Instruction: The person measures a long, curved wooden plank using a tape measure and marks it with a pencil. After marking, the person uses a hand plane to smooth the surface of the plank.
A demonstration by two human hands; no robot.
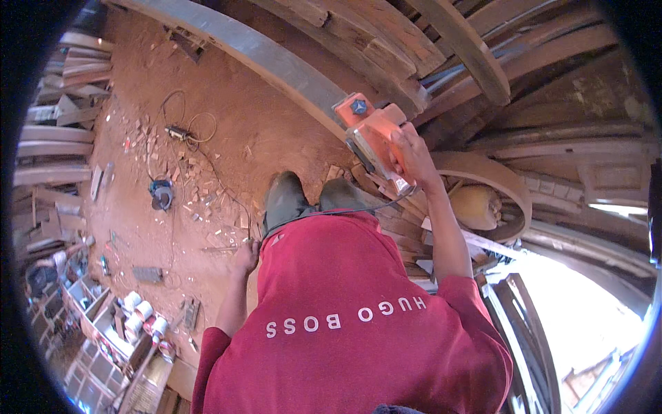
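Observation:
My right hand (412,157) grips the handle of an orange electric planer (371,136), holding it up beside a long grey wooden beam (276,62). A black cord runs from the tool down across my red shirt. My left hand (245,257) hangs at my side with fingers loosely curled, holding nothing that I can see. My dark boots (286,196) stand on a red dirt floor covered in sawdust.
Stacked timber planks (386,41) and curved wooden pieces (493,179) fill the right. On the floor to the left lie wood offcuts, a blue circular power tool (161,194), and a coiled cable (189,127). Several white tape rolls (141,310) sit on a bench at lower left.

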